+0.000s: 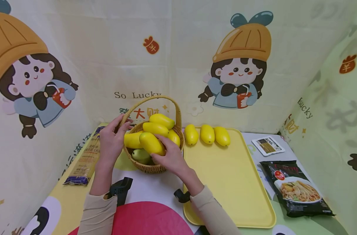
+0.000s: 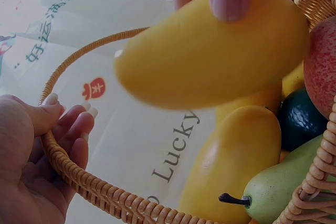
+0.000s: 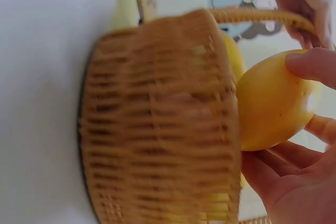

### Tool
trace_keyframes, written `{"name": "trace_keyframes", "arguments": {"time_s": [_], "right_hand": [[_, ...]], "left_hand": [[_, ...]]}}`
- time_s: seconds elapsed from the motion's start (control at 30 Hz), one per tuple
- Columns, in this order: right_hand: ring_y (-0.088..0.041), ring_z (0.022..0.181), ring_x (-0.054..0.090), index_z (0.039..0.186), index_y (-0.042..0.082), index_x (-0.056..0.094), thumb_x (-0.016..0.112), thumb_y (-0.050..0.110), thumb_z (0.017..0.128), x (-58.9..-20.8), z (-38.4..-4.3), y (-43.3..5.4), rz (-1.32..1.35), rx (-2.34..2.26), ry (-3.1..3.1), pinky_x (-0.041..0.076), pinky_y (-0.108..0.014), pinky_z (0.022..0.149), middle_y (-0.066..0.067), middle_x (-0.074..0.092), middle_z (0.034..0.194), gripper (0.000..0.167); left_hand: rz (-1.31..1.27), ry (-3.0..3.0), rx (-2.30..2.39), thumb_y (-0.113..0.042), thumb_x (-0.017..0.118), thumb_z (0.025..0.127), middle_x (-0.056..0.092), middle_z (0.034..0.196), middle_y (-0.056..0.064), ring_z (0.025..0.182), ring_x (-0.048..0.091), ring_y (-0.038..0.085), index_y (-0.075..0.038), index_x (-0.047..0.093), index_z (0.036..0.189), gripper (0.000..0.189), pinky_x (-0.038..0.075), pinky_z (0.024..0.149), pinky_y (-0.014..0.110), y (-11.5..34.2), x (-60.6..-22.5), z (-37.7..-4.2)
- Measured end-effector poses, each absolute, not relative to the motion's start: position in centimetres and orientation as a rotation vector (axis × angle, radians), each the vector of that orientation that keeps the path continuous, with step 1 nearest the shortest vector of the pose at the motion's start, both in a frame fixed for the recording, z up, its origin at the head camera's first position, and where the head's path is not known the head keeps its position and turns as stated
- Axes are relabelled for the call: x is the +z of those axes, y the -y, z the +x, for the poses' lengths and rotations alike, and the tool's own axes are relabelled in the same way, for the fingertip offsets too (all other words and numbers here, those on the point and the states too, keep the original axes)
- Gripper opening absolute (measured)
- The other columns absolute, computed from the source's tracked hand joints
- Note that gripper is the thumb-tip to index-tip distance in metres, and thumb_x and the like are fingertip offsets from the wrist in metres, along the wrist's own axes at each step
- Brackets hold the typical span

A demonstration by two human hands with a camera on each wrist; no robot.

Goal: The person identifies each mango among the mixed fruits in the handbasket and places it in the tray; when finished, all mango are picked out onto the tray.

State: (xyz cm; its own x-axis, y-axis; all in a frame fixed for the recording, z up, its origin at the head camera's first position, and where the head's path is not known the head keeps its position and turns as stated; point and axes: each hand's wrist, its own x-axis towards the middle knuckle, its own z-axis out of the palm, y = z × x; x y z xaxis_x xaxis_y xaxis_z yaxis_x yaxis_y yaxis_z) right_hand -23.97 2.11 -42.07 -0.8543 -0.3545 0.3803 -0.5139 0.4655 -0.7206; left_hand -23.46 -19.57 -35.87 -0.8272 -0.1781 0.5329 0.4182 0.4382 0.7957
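A wicker basket [image 1: 150,168] with an arched handle [image 2: 73,59] holds several yellow mangoes and a green pear [image 2: 294,182]. My left hand [image 1: 111,138] grips the left side of that handle, thumb on one side and fingers on the other. Over the basket's near rim, my right hand [image 1: 171,155] holds a yellow mango [image 1: 151,143] between thumb and fingers. In the left wrist view this mango [image 2: 215,51] is tilted above the other fruit. Beneath it show another mango [image 2: 231,161], a dark green fruit [image 2: 302,119] and a reddish round fruit [image 2: 321,66].
Right of the basket lies a yellow tray [image 1: 225,182], with three mangoes [image 1: 207,134] in a row at its far edge. Beyond the tray are a black noodle packet [image 1: 297,189] and a small white pack [image 1: 268,145]. A long pasta packet [image 1: 85,160] lies at left.
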Motion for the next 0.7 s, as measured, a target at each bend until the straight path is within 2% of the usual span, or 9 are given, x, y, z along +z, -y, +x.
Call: {"name": "trace_keyframes", "arguments": {"time_s": [0.2, 0.47, 0.53, 0.6, 0.7], "right_hand": [[-0.018, 0.112, 0.059, 0.144, 0.02, 0.05, 0.077, 0.025, 0.085, -41.8, -25.1, -4.0, 0.65, 1.46, 2.48, 0.056, -0.037, 0.094, -0.002, 0.059, 0.136, 0.065], [-0.025, 0.119, 0.058, 0.145, 0.022, 0.049, 0.077, 0.025, 0.086, -41.4, -26.5, -7.7, 0.464, 1.585, 2.407, 0.053, -0.044, 0.102, -0.001, 0.057, 0.139, 0.065], [-0.027, 0.12, 0.058, 0.145, 0.022, 0.049, 0.077, 0.025, 0.087, -41.4, -26.8, -8.7, 0.422, 1.602, 2.399, 0.051, -0.046, 0.103, -0.002, 0.056, 0.139, 0.065], [-0.029, 0.121, 0.058, 0.145, 0.023, 0.049, 0.076, 0.025, 0.087, -41.3, -27.0, -9.7, 0.38, 1.606, 2.399, 0.051, -0.048, 0.103, -0.003, 0.055, 0.14, 0.064], [-0.031, 0.121, 0.058, 0.145, 0.022, 0.05, 0.077, 0.024, 0.086, -41.3, -27.2, -11.1, 0.322, 1.601, 2.386, 0.051, -0.049, 0.102, -0.005, 0.056, 0.14, 0.066]], "left_hand": [[-0.209, 2.126, -1.393, -0.025, 0.057, 0.101, 0.074, 0.114, 0.012, 0.091, 0.07, 0.011, -0.017, 0.057, 0.141, 0.04, 0.05, 0.08, 0.007, 19.8, -35.8, -23.3], [-0.197, 2.136, -1.392, -0.028, 0.057, 0.101, 0.075, 0.114, 0.011, 0.089, 0.066, -0.003, -0.018, 0.058, 0.141, 0.041, 0.05, 0.08, 0.007, 19.8, -36.0, -23.5], [-0.201, 2.125, -1.399, -0.027, 0.058, 0.101, 0.075, 0.113, 0.012, 0.088, 0.066, -0.003, -0.018, 0.058, 0.14, 0.04, 0.051, 0.079, 0.007, 19.8, -36.1, -23.5], [-0.199, 2.121, -1.4, -0.026, 0.058, 0.101, 0.075, 0.113, 0.013, 0.088, 0.066, -0.002, -0.018, 0.058, 0.14, 0.04, 0.05, 0.073, 0.008, 19.8, -36.1, -23.5], [-0.199, 2.125, -1.414, -0.027, 0.058, 0.101, 0.074, 0.114, 0.013, 0.09, 0.067, 0.0, -0.017, 0.058, 0.141, 0.041, 0.05, 0.076, 0.007, 19.7, -36.1, -23.6]]}}
